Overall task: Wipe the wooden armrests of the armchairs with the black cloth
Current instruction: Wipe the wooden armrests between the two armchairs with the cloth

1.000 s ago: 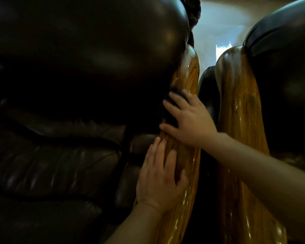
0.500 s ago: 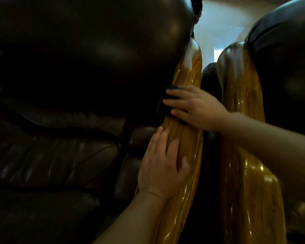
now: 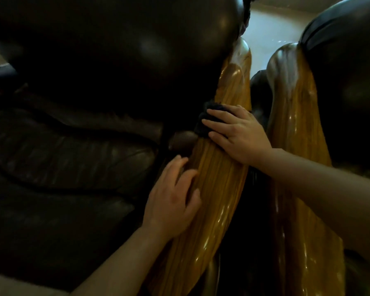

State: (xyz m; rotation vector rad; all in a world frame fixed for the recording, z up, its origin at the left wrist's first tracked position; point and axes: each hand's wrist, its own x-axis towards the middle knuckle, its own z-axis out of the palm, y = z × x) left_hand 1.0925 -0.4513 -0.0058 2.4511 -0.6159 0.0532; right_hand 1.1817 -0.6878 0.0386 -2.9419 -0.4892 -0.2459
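Two glossy wooden armrests run away from me side by side. On the left armrest [image 3: 220, 178], my right hand [image 3: 237, 133] presses the black cloth [image 3: 209, 120] flat against its inner edge about halfway up; only a dark tuft shows past the fingers. My left hand [image 3: 173, 195] rests lower down on the same armrest's left side, fingers spread, holding nothing. The right armrest [image 3: 295, 129] is untouched, partly crossed by my right forearm.
A dark leather armchair back [image 3: 115, 50] and seat cushions [image 3: 62, 159] fill the left. A second dark leather armchair [image 3: 346, 67] rises at the right. A narrow dark gap separates the two armrests. Pale floor [image 3: 273, 28] shows beyond.
My right hand with the cloth has slid along the left armrest, first away from me and then back a little. My left hand has slipped slightly to the armrest's left side.
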